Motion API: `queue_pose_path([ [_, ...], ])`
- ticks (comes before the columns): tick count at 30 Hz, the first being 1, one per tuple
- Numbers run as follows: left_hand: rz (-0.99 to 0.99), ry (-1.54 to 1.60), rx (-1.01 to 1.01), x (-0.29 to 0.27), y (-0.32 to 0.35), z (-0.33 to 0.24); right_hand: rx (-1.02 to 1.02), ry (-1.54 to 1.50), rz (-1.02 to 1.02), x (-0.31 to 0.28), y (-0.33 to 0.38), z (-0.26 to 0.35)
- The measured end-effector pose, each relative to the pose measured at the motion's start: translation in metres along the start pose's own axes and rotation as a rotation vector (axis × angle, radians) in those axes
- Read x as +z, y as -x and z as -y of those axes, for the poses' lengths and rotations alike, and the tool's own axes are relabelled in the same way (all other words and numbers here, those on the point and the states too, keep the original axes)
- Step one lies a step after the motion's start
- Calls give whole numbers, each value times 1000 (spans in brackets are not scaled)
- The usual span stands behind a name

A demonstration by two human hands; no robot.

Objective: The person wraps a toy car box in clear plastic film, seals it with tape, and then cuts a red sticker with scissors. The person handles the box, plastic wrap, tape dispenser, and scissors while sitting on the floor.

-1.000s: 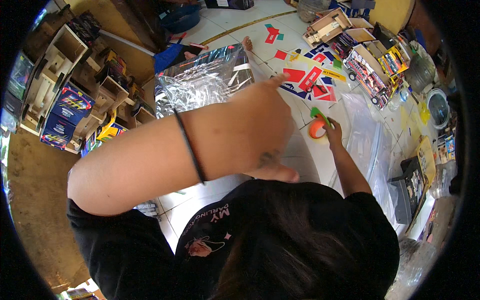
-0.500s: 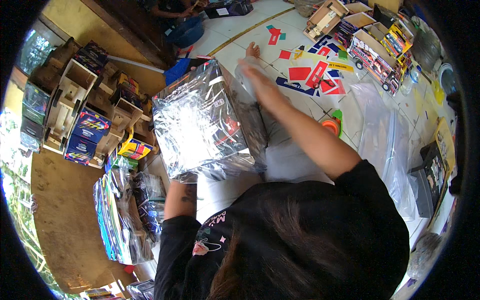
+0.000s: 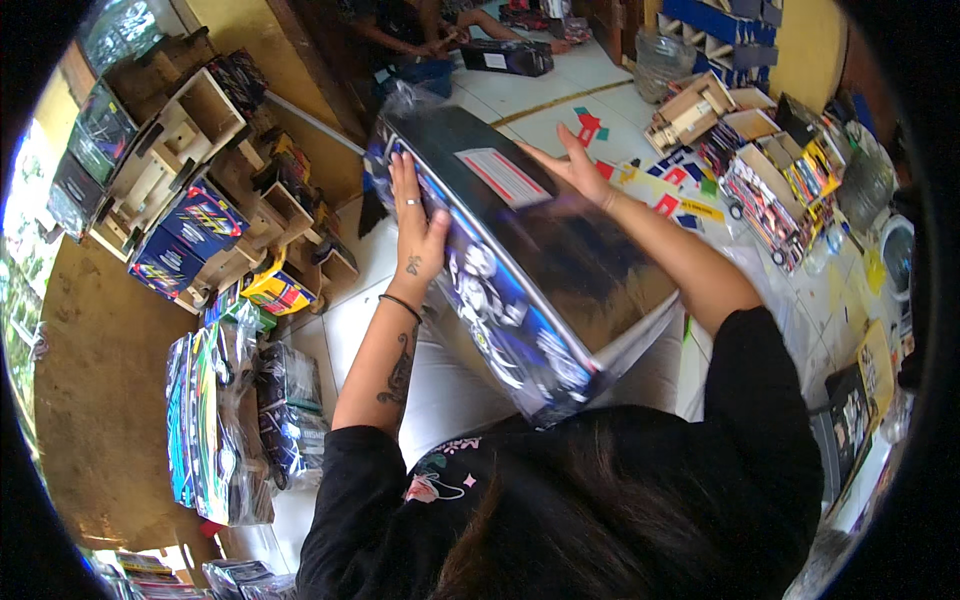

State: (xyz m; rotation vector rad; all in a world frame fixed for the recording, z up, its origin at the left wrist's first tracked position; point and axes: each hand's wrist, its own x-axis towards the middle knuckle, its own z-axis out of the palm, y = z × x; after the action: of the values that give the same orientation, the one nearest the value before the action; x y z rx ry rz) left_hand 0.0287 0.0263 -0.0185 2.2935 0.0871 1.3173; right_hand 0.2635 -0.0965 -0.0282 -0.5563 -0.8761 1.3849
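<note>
A large box-shaped package (image 3: 600, 250), wrapped in shiny clear plastic, lies tilted across my lap. Its upper face is dark, with a white label (image 3: 503, 177) striped in red, and its left side carries a blue and white print. My left hand (image 3: 415, 222) rests flat against that printed side, fingers stretched upward. On the opposite side, my right hand (image 3: 572, 168) touches the dark face near its far right edge, thumb raised apart and fingers extended. Neither hand's fingers wrap round the package. Its underside is hidden.
Stacked wooden toy truck bodies (image 3: 185, 140) stand at the left, above plastic-wrapped packages (image 3: 215, 420). Coloured paper cutouts (image 3: 670, 190) lie on the tiles beyond my right hand. More toy trucks (image 3: 765, 200) sit at the right. Another person's hand (image 3: 435, 48) shows at the back.
The package has turned, now showing its dark labelled face and blue side. My left hand has come into view on that side. My right hand has come down onto the package.
</note>
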Motion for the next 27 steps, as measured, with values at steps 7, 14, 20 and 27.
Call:
queue_pose_path([
  [7,-113,-794,233,46,69,10,5,1247,-301,63,-62,12],
  [14,145,-1012,72,105,169,-17,46,1503,-37,36,-101,-97],
  [20,809,-208,-246,31,144,-71,-591,1396,95,98,-74,-124],
  [27,1312,866,-269,-163,86,-76,-376,1513,114,28,-56,-128],
])
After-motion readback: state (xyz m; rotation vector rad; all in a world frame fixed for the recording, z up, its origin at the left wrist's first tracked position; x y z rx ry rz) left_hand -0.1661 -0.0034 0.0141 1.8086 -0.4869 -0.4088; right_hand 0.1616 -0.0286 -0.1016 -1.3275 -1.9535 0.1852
